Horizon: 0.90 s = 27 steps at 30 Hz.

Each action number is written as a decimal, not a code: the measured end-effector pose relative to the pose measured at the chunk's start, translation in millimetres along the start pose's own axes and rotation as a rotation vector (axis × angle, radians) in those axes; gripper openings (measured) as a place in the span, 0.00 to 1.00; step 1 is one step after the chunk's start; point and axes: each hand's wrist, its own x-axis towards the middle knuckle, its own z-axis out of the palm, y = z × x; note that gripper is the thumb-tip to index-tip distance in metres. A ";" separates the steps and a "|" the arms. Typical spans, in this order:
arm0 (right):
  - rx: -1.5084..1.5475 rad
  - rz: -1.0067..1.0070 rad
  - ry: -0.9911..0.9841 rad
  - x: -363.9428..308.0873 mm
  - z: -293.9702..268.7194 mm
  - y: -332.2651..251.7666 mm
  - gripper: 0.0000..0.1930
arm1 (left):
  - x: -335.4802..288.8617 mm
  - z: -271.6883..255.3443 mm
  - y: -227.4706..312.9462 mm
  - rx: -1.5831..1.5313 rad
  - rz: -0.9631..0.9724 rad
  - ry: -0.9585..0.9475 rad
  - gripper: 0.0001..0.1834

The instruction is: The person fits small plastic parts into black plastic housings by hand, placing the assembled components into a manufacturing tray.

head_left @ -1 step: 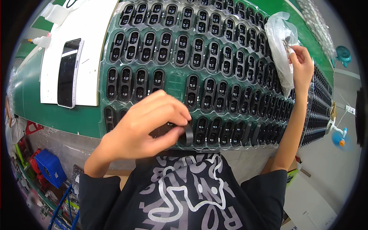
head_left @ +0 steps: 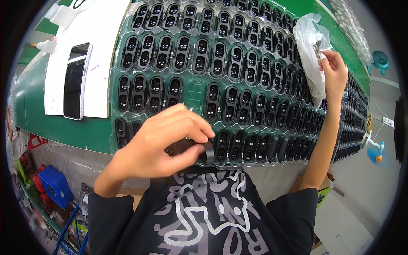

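My left hand [head_left: 163, 142] is closed in a pinch over the near row of a clear plastic tray [head_left: 194, 95]. Between its thumb and fingers is a black oval part [head_left: 208, 152], tilted on edge and partly hidden. Rows of black oval parts with two glossy round windows [head_left: 213, 102] fill the tray, and one pocket in the third row holds none. On the right, my right hand [head_left: 334, 74] is closed at the opening of a crumpled translucent plastic bag [head_left: 312, 59]. Something small and shiny shows at its fingertips, too small to name.
A dark-screened phone [head_left: 76, 83] lies on a white board [head_left: 100, 55] at the left. White bottles [head_left: 46, 45] stand beyond it. More filled trays [head_left: 355, 114] continue to the right on the green table [head_left: 63, 131]. Below left is a blue bin [head_left: 55, 187]; a small fan [head_left: 377, 154] is far right.
My left hand has dipped very slightly, with the black part still in its pinch. The right hand and the bag have hardly moved.
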 end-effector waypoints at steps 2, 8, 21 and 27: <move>0.006 0.013 -0.003 0.9 1.3 -1.1 0.07 | -3.1 1.9 -0.2 -0.059 -0.029 -0.016 0.12; 0.029 -0.137 0.088 -41.6 -8.0 -67.4 0.04 | -10.5 19.9 3.2 -0.270 -0.346 0.073 0.14; 0.453 0.147 -0.450 -166.9 64.9 -123.9 0.05 | -8.8 53.0 -4.3 -0.245 -0.189 -0.068 0.36; 0.668 0.182 -0.334 -178.4 67.6 -120.3 0.10 | -3.5 53.7 -2.9 -0.275 -0.116 0.019 0.35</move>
